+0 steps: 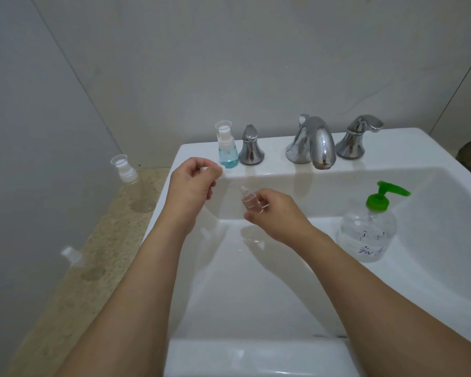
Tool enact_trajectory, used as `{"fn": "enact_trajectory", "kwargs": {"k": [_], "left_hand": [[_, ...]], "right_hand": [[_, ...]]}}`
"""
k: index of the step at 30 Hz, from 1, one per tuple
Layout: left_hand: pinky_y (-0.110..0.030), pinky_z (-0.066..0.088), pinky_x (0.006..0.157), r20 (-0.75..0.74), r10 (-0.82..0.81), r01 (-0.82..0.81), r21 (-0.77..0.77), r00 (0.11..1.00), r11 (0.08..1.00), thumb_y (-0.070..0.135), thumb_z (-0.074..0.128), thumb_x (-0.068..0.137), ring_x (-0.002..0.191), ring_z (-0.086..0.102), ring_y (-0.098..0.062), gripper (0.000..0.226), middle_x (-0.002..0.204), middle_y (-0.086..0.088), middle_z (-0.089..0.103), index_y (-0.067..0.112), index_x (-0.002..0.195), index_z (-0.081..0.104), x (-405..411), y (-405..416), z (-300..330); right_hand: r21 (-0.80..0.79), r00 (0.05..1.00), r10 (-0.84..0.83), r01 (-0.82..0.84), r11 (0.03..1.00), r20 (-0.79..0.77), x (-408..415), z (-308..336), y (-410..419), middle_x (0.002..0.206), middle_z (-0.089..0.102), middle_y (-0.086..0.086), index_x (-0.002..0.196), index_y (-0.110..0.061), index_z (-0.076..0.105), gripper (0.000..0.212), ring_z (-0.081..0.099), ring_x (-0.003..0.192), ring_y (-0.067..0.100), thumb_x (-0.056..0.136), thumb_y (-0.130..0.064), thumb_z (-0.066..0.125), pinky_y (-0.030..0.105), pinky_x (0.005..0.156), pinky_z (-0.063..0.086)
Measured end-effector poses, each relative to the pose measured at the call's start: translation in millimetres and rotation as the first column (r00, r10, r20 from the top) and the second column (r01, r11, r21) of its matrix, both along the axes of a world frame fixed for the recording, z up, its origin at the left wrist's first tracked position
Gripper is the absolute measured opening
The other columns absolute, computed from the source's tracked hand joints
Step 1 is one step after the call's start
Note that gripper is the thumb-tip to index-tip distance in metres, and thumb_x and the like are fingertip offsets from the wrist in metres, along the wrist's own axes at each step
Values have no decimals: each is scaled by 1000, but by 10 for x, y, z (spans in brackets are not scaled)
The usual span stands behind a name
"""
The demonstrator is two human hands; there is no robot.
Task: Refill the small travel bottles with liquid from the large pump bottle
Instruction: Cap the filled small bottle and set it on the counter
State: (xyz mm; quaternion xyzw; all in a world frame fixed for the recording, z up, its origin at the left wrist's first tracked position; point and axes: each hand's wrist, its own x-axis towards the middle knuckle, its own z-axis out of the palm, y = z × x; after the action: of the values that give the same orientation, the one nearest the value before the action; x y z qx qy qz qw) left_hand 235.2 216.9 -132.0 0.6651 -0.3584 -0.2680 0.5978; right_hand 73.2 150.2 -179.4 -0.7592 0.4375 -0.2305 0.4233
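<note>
Hands apart over the basin, cap off, small bottle ready for filling.
Left hand [193, 183] pinches a clear cap [217, 170]; right hand [272, 213] clamps the travel bottle [252, 204] (keep it upright); bring its neck under the green-pump bottle [367, 229] standing inside the sink [433, 281].

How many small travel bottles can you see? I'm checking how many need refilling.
4: one held in the right hand over the sink; blue bottle on the sink ledge; two clear bottles on the counter at left. None seems hidden.
</note>
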Motion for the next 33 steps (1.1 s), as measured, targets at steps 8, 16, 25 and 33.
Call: {"fn": "enact_trajectory", "kwargs": {"k": [8, 16, 25, 33], "left_hand": [[-24, 39, 58, 184, -136, 103, 178, 973, 979, 15, 72, 86, 52, 47, -4, 6, 54, 15, 53, 15, 81, 72, -2, -9, -55], [-24, 38, 57, 246, -186, 115, 275, 951, 955, 28, 76, 86, 48, 50, 1, 21, 62, 7, 61, 8, 84, 70, 19, -9, -78], [-21, 34, 52, 351, -244, 102, 378, 904, 920, 37, 72, 92, 41, 46, 3, 32, 61, 6, 60, 15, 72, 59, -11, 17, -50], [-31, 43, 66, 261, -327, 227, 348, 908, 910, 13, 65, 92, 75, 56, -19, 15, 76, 0, 60, 23, 80, 66, 19, -25, -100]], "right_hand": [[8, 999, 36, -36, 999, -22, 2, 1, 40, 96, 65, -5, 102, -19, 65, 20, 62, 87, 13, 83, -21, 71, 19, 67, 47], [-30, 996, 67, -69, 997, -59, 9, -17, 46, 97, 64, -6, 104, -22, 65, 22, 60, 86, 12, 83, -24, 72, 23, 69, 48], [-56, 992, 88, -94, 994, -93, 7, -29, 51, 95, 64, -4, 104, -21, 66, 23, 59, 81, 10, 83, -26, 74, 24, 68, 48], [-47, 992, 89, -93, 995, -84, 14, -26, 60, 94, 65, -3, 102, -20, 66, 22, 61, 83, 14, 82, -26, 74, 31, 72, 51]]}}
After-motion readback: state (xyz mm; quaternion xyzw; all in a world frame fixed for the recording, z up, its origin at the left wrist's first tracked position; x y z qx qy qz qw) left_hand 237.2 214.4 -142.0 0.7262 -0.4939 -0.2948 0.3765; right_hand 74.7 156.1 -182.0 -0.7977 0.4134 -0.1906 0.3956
